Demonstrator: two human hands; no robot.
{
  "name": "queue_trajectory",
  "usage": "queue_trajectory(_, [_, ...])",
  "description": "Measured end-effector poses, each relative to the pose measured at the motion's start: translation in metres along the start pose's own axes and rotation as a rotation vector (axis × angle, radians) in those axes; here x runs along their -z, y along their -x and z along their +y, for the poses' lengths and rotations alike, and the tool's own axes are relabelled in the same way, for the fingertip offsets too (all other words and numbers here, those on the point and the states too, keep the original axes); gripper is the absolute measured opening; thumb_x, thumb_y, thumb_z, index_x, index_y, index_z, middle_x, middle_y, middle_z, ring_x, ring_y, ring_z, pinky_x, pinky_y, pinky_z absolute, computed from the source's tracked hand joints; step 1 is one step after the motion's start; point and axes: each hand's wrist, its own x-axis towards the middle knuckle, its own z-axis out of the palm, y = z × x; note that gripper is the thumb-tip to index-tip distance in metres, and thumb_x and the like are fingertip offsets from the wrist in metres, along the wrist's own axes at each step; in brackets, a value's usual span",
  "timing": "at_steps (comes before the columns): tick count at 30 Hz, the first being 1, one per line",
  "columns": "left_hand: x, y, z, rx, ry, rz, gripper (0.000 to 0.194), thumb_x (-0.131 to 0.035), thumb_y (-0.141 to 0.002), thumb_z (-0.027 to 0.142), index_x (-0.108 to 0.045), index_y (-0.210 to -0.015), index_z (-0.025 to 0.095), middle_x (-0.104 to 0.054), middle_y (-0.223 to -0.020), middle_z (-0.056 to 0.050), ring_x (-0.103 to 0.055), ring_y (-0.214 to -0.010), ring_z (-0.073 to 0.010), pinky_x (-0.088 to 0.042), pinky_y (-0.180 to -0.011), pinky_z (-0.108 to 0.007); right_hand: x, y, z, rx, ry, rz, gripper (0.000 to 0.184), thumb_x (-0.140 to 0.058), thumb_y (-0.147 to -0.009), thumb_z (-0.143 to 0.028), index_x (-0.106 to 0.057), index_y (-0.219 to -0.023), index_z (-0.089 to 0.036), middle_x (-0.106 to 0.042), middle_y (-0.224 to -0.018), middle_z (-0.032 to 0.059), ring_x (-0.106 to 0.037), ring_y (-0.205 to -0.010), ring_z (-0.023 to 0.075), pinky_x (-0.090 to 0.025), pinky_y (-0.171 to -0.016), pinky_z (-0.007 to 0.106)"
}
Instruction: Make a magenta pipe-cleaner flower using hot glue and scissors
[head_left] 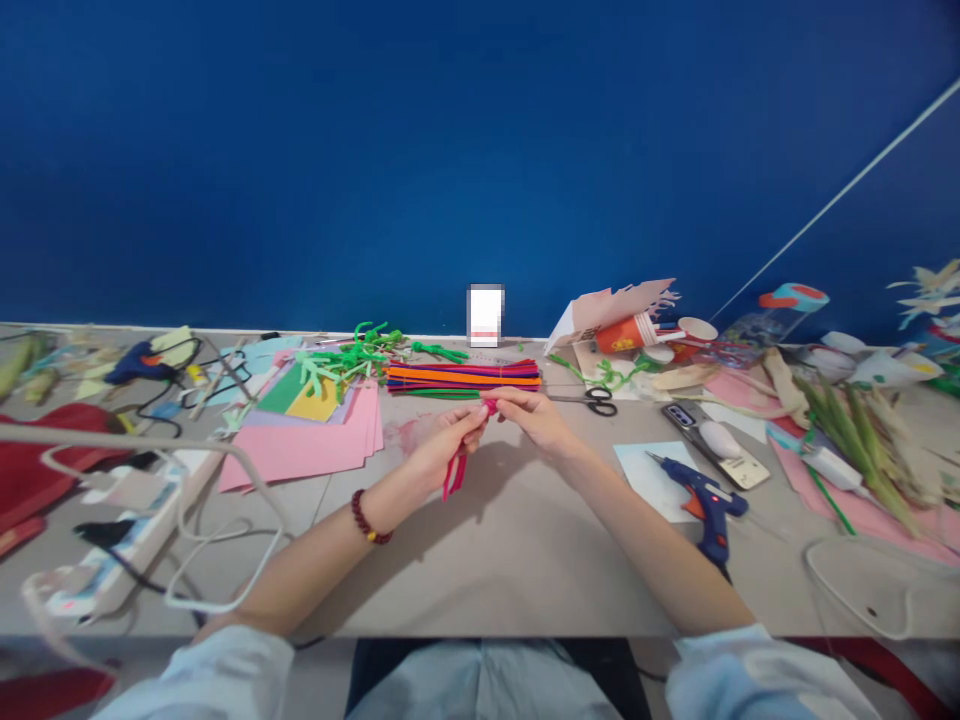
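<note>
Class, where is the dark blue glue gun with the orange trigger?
In the head view, the dark blue glue gun with the orange trigger lies on the right, its nozzle over the pale blue paper square, nearer the person than the phone.

A deep blue wall (420, 160) fills the upper part of the view, plain and matte, a little brighter toward its middle and darker toward the upper corners. On the right, a thin pale line (840, 207) runs slantwise across it, climbing to the right. The grey desk (525, 560) has its far edge at the wall's foot, where a narrow whitish strip (150, 328) shows at left. Soft light falls over the desk's pale top, with blurred shadows near its middle. Below the near edge, little of the floor can be made out.
</note>
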Motion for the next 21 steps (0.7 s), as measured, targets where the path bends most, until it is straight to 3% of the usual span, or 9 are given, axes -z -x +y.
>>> queue_trajectory(6, [0.002,0.001,0.003,-0.040,-0.170,-0.016,0.031,-0.072,-0.066,0.042,-0.059,-0.061,0.015,-0.039,-0.052,0.005,-0.030,-0.042,-0.0040,-0.019,-0.040,-0.022,0.015,0.002,-0.020,0.059,0.216,-0.211,0.036,-0.073,-0.070,-0.033,-0.069,-0.105,-0.025,-0.067,-0.097,0.0047,-0.061,-0.082,0.0169,-0.048,-0.073,0.030])
queue_trajectory(12, [0.005,0.000,0.002,-0.084,-0.349,0.010,0.029,-0.071,-0.066,0.043,-0.063,-0.061,0.016,-0.043,-0.048,0.004,-0.033,-0.043,-0.0058,-0.021,-0.043,-0.023,0.013,0.005,-0.030,0.261,0.561,-0.161,0.016,-0.067,-0.077,-0.035,-0.075,-0.087,-0.026,-0.063,-0.083,0.0044,-0.057,-0.078,0.0168,-0.045,-0.070,0.029])
queue_trajectory(21, [0.009,-0.005,-0.001,0.004,-0.244,-0.035,0.032,-0.074,-0.062,0.042,-0.060,-0.060,0.014,-0.042,-0.049,0.004,-0.032,-0.043,-0.0050,-0.018,-0.043,-0.023,0.010,0.005,-0.020,0.383,0.585,-0.162,0.021,-0.058,-0.084,-0.038,-0.075,-0.089,-0.027,-0.067,-0.084,0.0061,-0.060,-0.079,0.0195,-0.045,-0.070,0.032])
